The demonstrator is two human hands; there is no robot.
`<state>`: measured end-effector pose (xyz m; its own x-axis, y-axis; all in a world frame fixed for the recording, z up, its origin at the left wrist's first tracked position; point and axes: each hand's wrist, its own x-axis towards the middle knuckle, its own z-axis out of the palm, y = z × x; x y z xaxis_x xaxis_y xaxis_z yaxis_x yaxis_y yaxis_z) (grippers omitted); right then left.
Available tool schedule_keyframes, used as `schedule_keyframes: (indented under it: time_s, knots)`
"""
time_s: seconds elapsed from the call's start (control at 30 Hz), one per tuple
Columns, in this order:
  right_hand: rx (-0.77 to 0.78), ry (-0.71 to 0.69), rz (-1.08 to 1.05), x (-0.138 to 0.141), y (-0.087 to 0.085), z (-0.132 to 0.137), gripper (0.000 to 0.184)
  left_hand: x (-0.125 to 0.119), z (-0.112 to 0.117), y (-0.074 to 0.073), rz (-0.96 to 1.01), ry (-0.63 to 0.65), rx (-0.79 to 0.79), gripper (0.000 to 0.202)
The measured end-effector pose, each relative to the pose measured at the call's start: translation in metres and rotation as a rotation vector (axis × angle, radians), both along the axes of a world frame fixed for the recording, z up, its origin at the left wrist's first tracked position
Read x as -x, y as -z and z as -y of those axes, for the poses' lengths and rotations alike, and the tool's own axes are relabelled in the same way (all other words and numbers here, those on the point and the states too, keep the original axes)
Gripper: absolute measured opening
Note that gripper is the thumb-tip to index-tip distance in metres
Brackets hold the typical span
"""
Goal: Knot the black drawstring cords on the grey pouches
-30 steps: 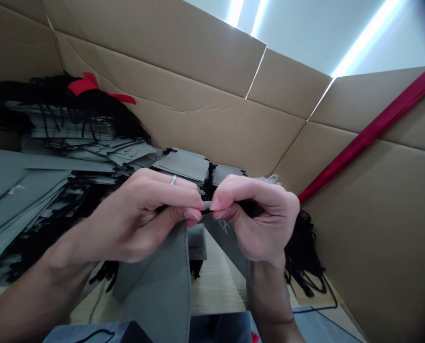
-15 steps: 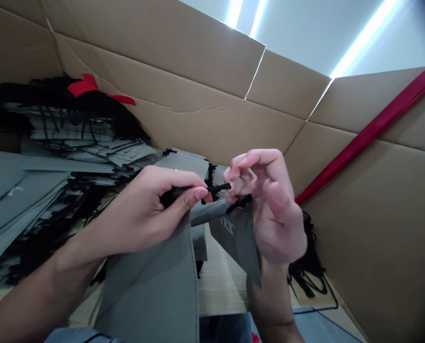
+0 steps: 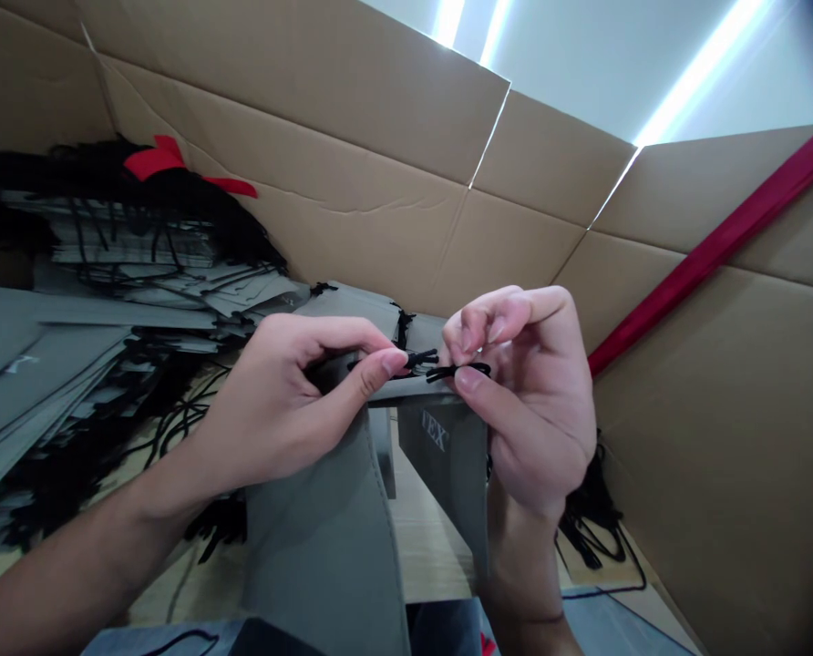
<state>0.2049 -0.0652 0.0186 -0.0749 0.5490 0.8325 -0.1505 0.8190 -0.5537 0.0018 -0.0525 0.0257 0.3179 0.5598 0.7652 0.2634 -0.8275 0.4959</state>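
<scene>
I hold a grey cloth drawstring pouch (image 3: 324, 538) up in front of me, its mouth at the top and white letters on its right side. My left hand (image 3: 290, 401) pinches the pouch's top edge and one black cord end between thumb and forefinger. My right hand (image 3: 529, 392) is closed in a pinch on the other black drawstring cord (image 3: 457, 370) at the pouch's mouth. The two hands sit a few centimetres apart.
A large cardboard box (image 3: 379, 146) surrounds everything, with a red tape strip (image 3: 714, 246) on its right wall. Stacks of flat grey pouches with black cords (image 3: 106, 301) fill the left, topped by a red ribbon (image 3: 153, 159). Loose black cords (image 3: 591, 519) lie at the right.
The hands were pressed together at the pouch's mouth, then parted. My right hand rose, then came back down onto the cord. The pouch now hangs more squarely.
</scene>
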Motion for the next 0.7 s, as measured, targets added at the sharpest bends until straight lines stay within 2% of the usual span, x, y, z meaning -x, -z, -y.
schedule_keyframes:
  time_s: [0.27,0.7]
  knots:
    - [-0.048,0.124,0.096,0.0000,0.0003,-0.0040,0.023,0.0006,0.0015,0.0016,-0.001,-0.023,-0.021,0.026]
    - [-0.024,0.155,0.135,-0.0016,0.0001,-0.0006,0.020,-0.0017,0.0006,0.0034,0.018,0.013,-0.025,0.023]
